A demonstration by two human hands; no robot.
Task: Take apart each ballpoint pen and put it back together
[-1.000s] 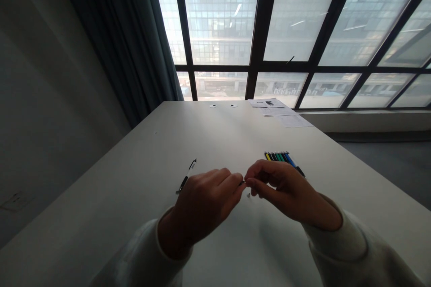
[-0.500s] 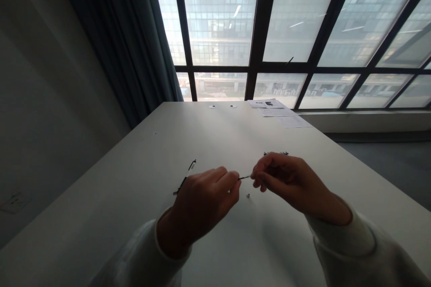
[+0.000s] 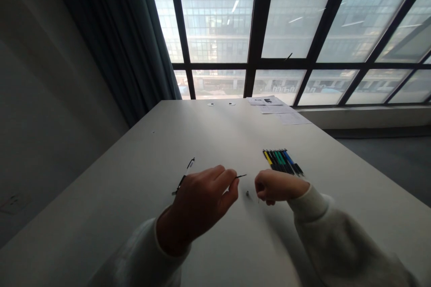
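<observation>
My left hand (image 3: 208,199) pinches a thin dark rod (image 3: 241,176), whose tip sticks out to the right between thumb and forefinger. To its right, my right hand (image 3: 278,186) is closed with the fingertips pointing down; a faint thin thing shows below them, too small to name. A small dark part (image 3: 247,193) stands on the white table (image 3: 215,139) between the hands. A black and white pen (image 3: 190,165) lies just left of my left hand, partly hidden by it. Behind my right hand a row of several pens (image 3: 280,158) has yellow, green and blue barrels.
Printed papers (image 3: 276,109) lie at the table's far right edge. Two small white pieces with dark spots (image 3: 210,104) rest near the far edge. A dark curtain (image 3: 134,45) hangs at the left, beside large windows (image 3: 218,13).
My right hand has come away from the rod's tip, moved down and turned its fingers downward. The row of pens behind it is now uncovered. My left hand has barely moved.
</observation>
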